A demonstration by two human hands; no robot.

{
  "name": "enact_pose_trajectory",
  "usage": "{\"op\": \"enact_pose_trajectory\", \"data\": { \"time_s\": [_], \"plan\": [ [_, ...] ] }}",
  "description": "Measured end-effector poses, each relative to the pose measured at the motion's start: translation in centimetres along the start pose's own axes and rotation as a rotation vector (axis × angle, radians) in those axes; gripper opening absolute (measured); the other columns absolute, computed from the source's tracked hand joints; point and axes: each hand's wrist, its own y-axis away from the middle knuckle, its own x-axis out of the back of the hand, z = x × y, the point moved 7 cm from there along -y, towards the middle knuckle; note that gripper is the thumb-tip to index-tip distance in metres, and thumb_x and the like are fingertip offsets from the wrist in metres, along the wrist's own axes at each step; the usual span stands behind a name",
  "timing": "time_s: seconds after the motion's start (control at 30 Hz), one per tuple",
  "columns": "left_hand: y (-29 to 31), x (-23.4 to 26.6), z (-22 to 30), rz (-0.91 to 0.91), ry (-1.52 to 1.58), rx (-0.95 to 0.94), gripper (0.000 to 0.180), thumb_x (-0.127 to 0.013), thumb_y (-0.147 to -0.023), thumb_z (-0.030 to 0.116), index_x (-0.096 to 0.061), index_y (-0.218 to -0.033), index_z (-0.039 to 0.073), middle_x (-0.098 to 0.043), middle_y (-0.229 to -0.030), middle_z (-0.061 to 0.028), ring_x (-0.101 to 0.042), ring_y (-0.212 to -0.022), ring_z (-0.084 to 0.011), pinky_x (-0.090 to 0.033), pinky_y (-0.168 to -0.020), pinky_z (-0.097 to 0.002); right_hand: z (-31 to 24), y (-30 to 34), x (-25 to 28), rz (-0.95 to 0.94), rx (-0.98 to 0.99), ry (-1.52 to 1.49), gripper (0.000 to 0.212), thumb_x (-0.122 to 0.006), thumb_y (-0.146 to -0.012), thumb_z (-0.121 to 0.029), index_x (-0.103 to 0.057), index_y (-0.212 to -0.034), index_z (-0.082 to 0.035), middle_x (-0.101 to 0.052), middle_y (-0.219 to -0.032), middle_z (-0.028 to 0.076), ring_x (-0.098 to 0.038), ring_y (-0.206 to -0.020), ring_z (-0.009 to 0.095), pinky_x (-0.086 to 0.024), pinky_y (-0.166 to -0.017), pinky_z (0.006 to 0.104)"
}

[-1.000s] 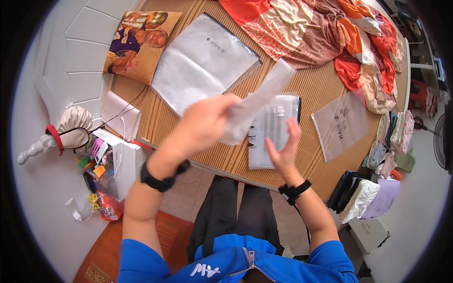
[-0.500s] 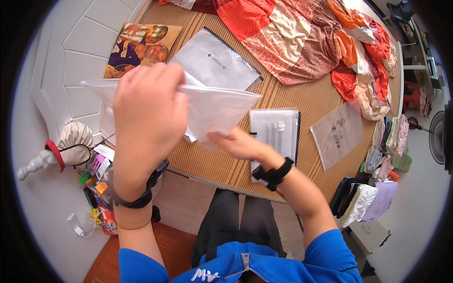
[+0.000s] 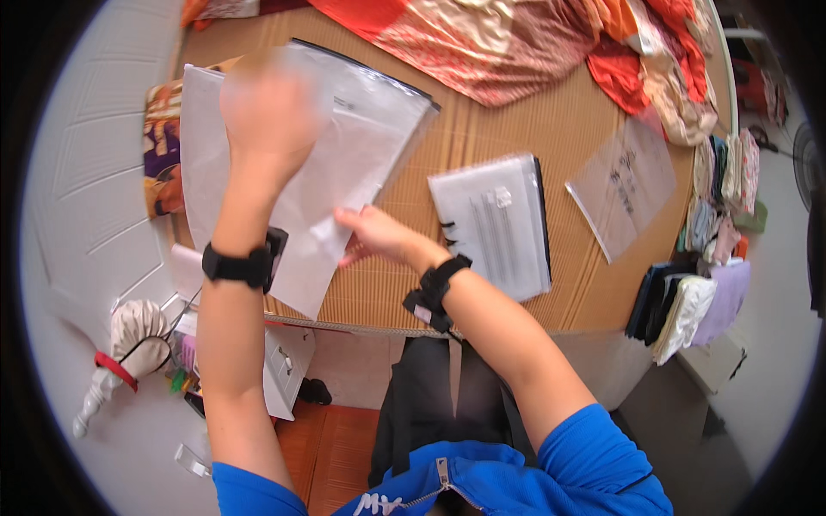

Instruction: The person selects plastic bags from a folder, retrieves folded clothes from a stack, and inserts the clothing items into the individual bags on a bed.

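A whitish, translucent plastic bag (image 3: 215,172) is spread over the far left of the bed mat, slanting toward me. My left hand (image 3: 274,116) is over its upper part; motion blur smears the fingers. At the bag's lower right edge, my right hand (image 3: 379,234) has the creased plastic between thumb and fingers. Beneath and behind lies another clear bag with a dark top edge (image 3: 366,69), partly covered. To the right of my right hand is a stack of flat clear bags (image 3: 499,228) with a dark edge on its right side.
A single printed clear bag (image 3: 624,185) lies farther right on the mat (image 3: 379,301). Patchwork bedding (image 3: 482,43) is bunched along the far side. Folded clothes (image 3: 688,310) hang at the right edge; a white headboard (image 3: 95,172) stands left, with a printed cushion (image 3: 162,155) beside it.
The white bag, seen nearly edge-on and raised before, now lies flatter over the mat. My left hand has moved away from me; my right hand has shifted slightly left. The view has turned.
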Motion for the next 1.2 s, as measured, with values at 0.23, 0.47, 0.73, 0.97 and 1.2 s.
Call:
{"op": "enact_pose_trajectory", "data": {
  "time_s": [0.23, 0.47, 0.73, 0.97, 1.2],
  "plan": [
    [0.4, -16.9, -1.0, 0.153, 0.11, -0.019, 0.015, -0.056, -0.078, 0.008, -0.059, -0.092, 0.011, -0.06, -0.102, -0.0026, -0.053, -0.103, -0.0237, -0.043, -0.086, -0.0381, 0.9, 6.7, 15.4, 0.926, 0.177, 0.408, 0.032, -0.056, -0.09, -0.026, -0.057, -0.11, -0.002, -0.065, -0.09, 0.009, -0.06, -0.08, 0.015, -0.048, -0.069, 0.0289],
    [-1.7, -15.2, 6.1, 0.477, -0.081, -0.119, 0.035, -0.06, -0.077, 0.011, -0.058, -0.112, 0.016, -0.057, -0.115, -0.0027, -0.051, -0.109, -0.0206, -0.043, -0.087, -0.0369, 6.2, 22.7, 27.2, 1.502, 0.198, 1.018, 0.026, -0.059, -0.083, -0.019, -0.057, -0.105, -0.006, -0.055, -0.106, 0.015, -0.049, -0.103, 0.033, -0.038, -0.09, 0.0435],
    [11.6, -19.6, 25.1, -0.358, 0.903, 0.248, 0.043, -0.064, -0.078, 0.02, -0.049, -0.115, 0.003, -0.049, -0.111, -0.0174, -0.05, -0.102, -0.0352, -0.042, -0.089, -0.0437, 8.7, 25.0, 34.0, 1.455, 0.205, 0.739, 0.02, -0.06, -0.084, -0.021, -0.057, -0.095, -0.005, -0.059, -0.088, 0.014, -0.054, -0.086, 0.031, -0.044, -0.079, 0.0416],
    [14.6, -22.3, 34.5, -0.221, 0.931, 0.73, 0.072, -0.075, -0.073, 0.03, -0.032, -0.122, -0.001, -0.029, -0.128, -0.0227, -0.031, -0.119, -0.0392, -0.027, -0.101, -0.0474, 7.8, 23.0, 35.0, 0.954, 0.071, 0.564, 0.019, -0.063, -0.083, -0.019, -0.058, -0.081, -0.001, -0.058, -0.083, 0.008, -0.055, -0.072, 0.019, -0.046, -0.067, 0.0324],
    [14.5, -22.2, 34.8, -0.05, 0.87, 0.885, 0.081, -0.08, -0.066, 0.035, -0.033, -0.121, -0.001, -0.031, -0.127, -0.0216, -0.03, -0.118, -0.0402, -0.027, -0.1, -0.0494, 8.4, 22.3, 31.2, 0.582, 0.101, -0.072, 0.009, -0.061, -0.087, -0.014, -0.06, -0.091, -0.006, -0.057, -0.077, -0.003, -0.049, -0.064, 0.003, -0.038, -0.053, 0.0177]
  ]
}}
